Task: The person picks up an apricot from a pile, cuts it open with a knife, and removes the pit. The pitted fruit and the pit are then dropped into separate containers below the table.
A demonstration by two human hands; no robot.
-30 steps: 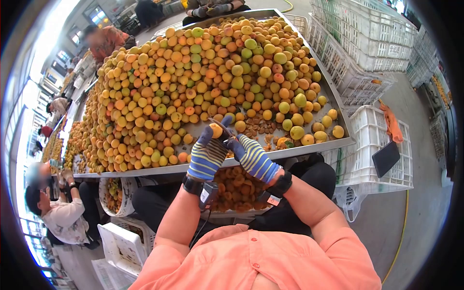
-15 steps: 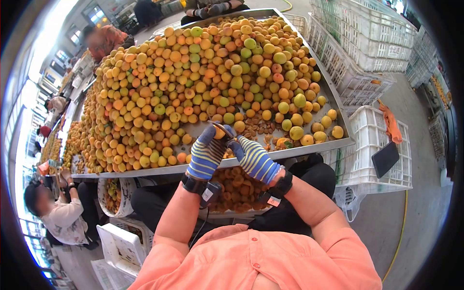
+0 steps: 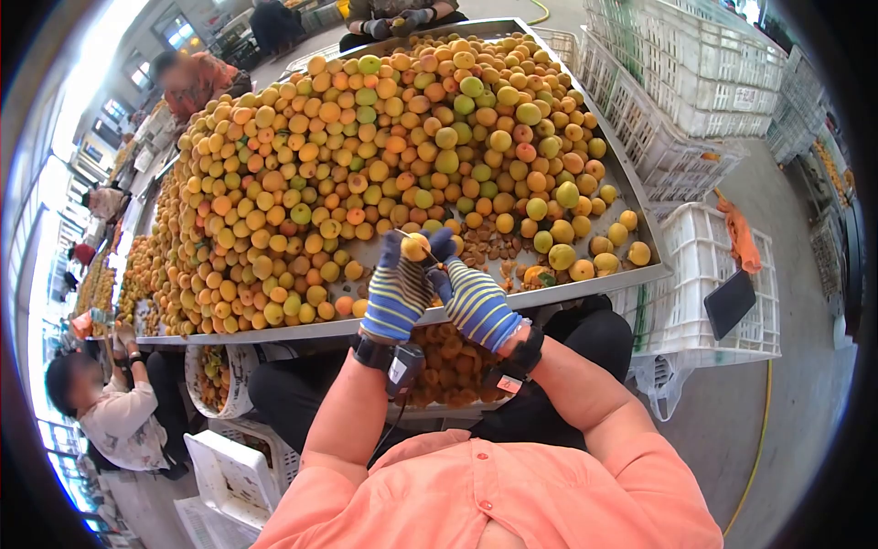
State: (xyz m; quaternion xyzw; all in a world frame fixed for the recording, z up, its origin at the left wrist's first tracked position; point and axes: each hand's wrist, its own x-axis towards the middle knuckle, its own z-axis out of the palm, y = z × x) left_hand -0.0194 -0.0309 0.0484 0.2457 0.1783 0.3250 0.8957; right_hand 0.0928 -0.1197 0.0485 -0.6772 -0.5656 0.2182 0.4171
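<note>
Both my hands wear blue gloves with pale stripes and meet above the near edge of the metal-rimmed table (image 3: 585, 291). My left hand (image 3: 398, 291) is closed around a yellow apricot (image 3: 414, 247). Pressed close beside it, my right hand (image 3: 473, 297) grips a thin, dark tool (image 3: 434, 262) against the fruit; its exact shape is mostly hidden by the fingers. Beyond them a large heap of apricots (image 3: 302, 174) covers much of the table. Apricot stones (image 3: 498, 247) lie scattered just past my hands. Under the table edge, opened apricot halves (image 3: 448, 366) fill a container at my lap.
White plastic crates (image 3: 681, 91) are stacked at the right; a nearer crate (image 3: 681, 302) carries an orange cloth (image 3: 739, 236) and a dark flat object (image 3: 729, 304). A white bucket (image 3: 194, 375) stands left of my knees. Co-workers sit at the left and far side.
The apricot has turned in my fingers and shows more of its yellow side. My right fingers have risen behind it, and the tool has shifted from across the fruit's top.
</note>
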